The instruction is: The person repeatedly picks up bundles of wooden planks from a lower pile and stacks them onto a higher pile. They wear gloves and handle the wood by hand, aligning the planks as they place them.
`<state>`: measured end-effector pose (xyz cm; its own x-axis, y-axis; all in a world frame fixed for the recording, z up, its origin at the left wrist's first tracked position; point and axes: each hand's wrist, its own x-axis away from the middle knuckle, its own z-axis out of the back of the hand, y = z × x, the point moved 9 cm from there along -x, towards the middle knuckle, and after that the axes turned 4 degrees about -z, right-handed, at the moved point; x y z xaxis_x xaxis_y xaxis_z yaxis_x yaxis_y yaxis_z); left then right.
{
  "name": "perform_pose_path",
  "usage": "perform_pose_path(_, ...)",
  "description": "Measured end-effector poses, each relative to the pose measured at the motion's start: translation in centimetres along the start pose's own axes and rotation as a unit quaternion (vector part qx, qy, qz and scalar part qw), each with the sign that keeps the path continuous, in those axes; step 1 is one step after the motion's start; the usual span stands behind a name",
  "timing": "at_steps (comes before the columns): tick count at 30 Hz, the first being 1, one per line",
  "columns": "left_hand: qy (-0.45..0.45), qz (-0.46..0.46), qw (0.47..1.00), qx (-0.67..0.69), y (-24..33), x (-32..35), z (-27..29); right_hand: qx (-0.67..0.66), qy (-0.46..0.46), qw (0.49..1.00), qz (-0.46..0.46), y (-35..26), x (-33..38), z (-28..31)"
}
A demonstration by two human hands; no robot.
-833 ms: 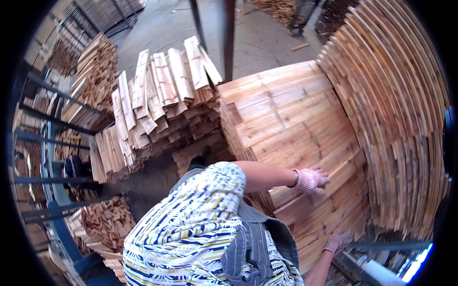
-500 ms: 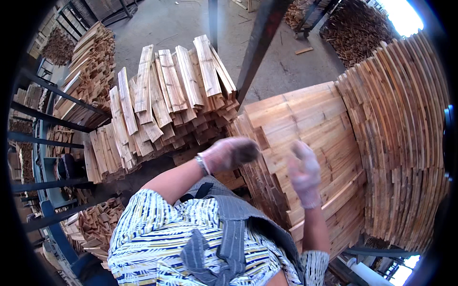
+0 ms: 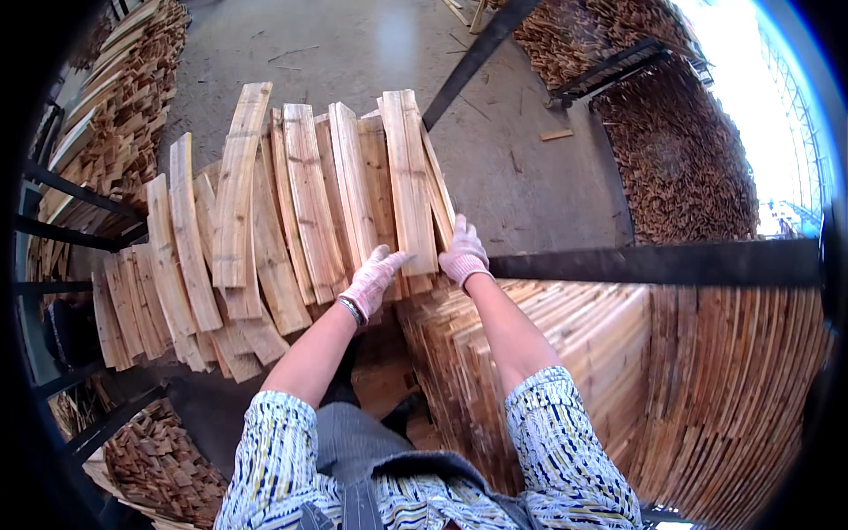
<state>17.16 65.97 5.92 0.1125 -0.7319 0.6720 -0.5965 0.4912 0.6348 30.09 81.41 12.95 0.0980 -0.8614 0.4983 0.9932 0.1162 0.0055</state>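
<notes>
A pale wooden plank [image 3: 409, 177] lies on top of a layered stack of planks, its near end between my two gloved hands. At that end's left side is my left hand [image 3: 374, 281], its fingers stretched toward the plank and touching its edge. My right hand [image 3: 465, 252] is beside the right edge, fingers extended and apart, close to a second plank [image 3: 439, 194] leaning there. Neither hand is closed around the wood. More loose planks [image 3: 315, 203] fan out to the left across the stack.
Close by on the right stands a tall block of neatly stacked boards [image 3: 565, 353]. A dark metal bar [image 3: 654, 263] crosses above it. Wood piles [image 3: 676, 159] stand at the far right, and another pile [image 3: 163, 464] lies at lower left. Dark rails [image 3: 79, 190] run along the left.
Both hands have moved forward from over the board block to the near end of the plank. My view has shifted toward the loose stack, and the hands are closer together.
</notes>
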Motion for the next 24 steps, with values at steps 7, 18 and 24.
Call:
perform_pose_path(7, 0.026, 0.012, 0.999, 0.039, -0.8, -12.8, -0.4, -0.032, -0.059, 0.995, -0.076, -0.5, -8.2, -4.6)
perform_pose_path(18, -0.050, 0.059, 0.987, 0.144, 8.2, 3.7, 3.1, -0.234, -0.155, 0.960, -0.010, -7.9, 11.4, 4.6)
perform_pose_path(24, 0.040, 0.049, 0.998, 0.007, 9.1, 5.2, 6.0, -0.276, -0.205, 0.939, -0.030, -4.4, 22.0, -5.0)
